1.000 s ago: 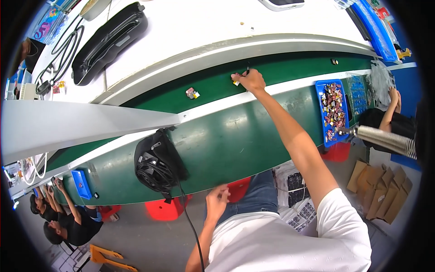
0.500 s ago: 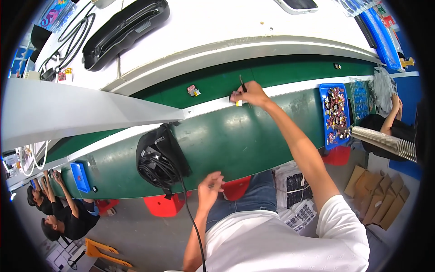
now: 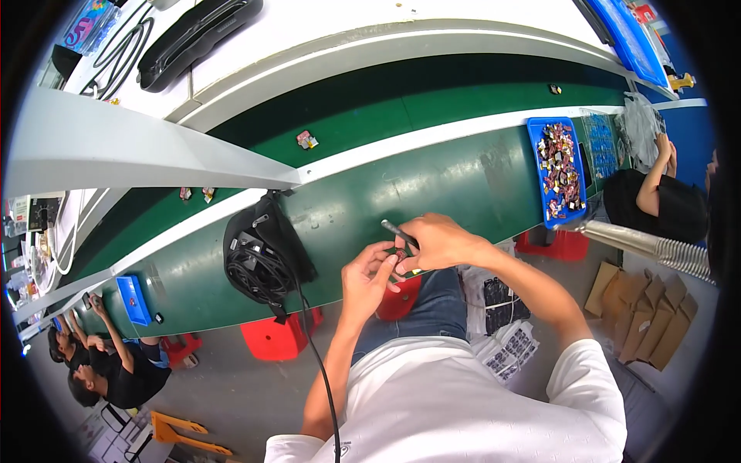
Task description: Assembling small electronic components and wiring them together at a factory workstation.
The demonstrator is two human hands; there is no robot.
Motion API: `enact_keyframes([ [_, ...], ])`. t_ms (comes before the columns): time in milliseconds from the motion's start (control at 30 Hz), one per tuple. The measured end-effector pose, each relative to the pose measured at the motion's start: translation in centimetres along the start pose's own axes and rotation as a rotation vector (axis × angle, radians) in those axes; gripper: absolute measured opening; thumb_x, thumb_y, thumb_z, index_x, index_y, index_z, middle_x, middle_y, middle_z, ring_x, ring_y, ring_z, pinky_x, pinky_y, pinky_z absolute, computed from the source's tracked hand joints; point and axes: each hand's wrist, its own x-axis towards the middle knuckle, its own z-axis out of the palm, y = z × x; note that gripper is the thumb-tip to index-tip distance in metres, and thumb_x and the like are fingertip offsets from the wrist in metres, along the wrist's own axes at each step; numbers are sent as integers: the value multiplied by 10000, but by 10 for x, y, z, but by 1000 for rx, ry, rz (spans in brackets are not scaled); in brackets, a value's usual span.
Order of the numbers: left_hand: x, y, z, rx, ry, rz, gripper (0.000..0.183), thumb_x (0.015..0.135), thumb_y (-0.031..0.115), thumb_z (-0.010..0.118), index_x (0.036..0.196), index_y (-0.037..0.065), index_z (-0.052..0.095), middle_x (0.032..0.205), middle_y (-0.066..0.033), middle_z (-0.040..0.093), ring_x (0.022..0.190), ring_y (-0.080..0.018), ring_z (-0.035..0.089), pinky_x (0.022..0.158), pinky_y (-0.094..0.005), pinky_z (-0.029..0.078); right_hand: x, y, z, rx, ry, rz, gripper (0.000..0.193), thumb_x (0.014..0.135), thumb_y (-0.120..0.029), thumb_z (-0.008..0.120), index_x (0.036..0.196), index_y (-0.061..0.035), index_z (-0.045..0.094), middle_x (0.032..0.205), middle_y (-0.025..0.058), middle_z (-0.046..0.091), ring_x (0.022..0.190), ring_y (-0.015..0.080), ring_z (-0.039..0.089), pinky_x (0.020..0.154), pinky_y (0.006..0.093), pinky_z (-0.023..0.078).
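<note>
Both hands meet in front of my body, over the near edge of the green bench [image 3: 347, 231]. My right hand [image 3: 444, 243] is closed round a slim black pen-shaped tool [image 3: 397, 231], its end pointing left and up. Between the fingertips of my left hand [image 3: 364, 279] is a small reddish part [image 3: 400, 254], mostly covered by fingers; a bit of yellow shows beneath the right fingers. The left fingers are pinched, touching or nearly touching the right ones.
A black bag [image 3: 262, 255] with coiled cable sits left on the bench. At right, a blue tray [image 3: 533, 147] holds many small parts; a metal spring arm [image 3: 648, 248] juts in. Another small part [image 3: 306, 140] lies beyond the white rail. Co-workers sit at both ends.
My right hand has come back from the white rail toward my body, bringing the small part and black tool. My left hand has risen to meet it and pinches the part.
</note>
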Motion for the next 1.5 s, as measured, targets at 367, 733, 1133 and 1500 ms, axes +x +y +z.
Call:
enact_keyframes([
  [367, -14, 4, 8, -164, 21, 34, 306, 988, 44, 559, 1275, -60, 536, 1070, -147, 653, 854, -259, 724, 578, -279, 607, -42, -23, 14, 88, 322, 160, 323, 775, -314, 820, 783, -30, 667, 523, 45, 509, 468, 161, 484, 495, 334, 382],
  [733, -11, 7, 10, -80, 31, 20, 280, 969, 1, 566, 1238, -73, 537, 1057, -166, 664, 876, -264, 727, 595, -306, 629, -39, -24, 26, 115, 525, 120, 228, 778, -215, 797, 811, -20, 685, 522, 58, 545, 441, 158, 507, 477, 324, 400],
  [1133, -8, -3, 10, -159, -24, -9, 310, 998, 102, 572, 1259, -63, 560, 1035, -177, 685, 843, -288, 734, 587, -306, 614, -35, -1, 29, 596, 403, 185, 214, 848, -192, 777, 797, -25, 652, 612, -31, 547, 529, 41, 458, 475, 246, 330],
  [1500, -7, 4, 9, -207, 57, -65, 220, 994, 74, 553, 1137, -82, 615, 974, -181, 681, 672, -234, 716, 463, -253, 529, -50, 10, 21, 1079, 438, 328, 450, 1030, -400, 503, 871, -6, 651, 586, 14, 548, 465, 50, 439, 410, 221, 346],
])
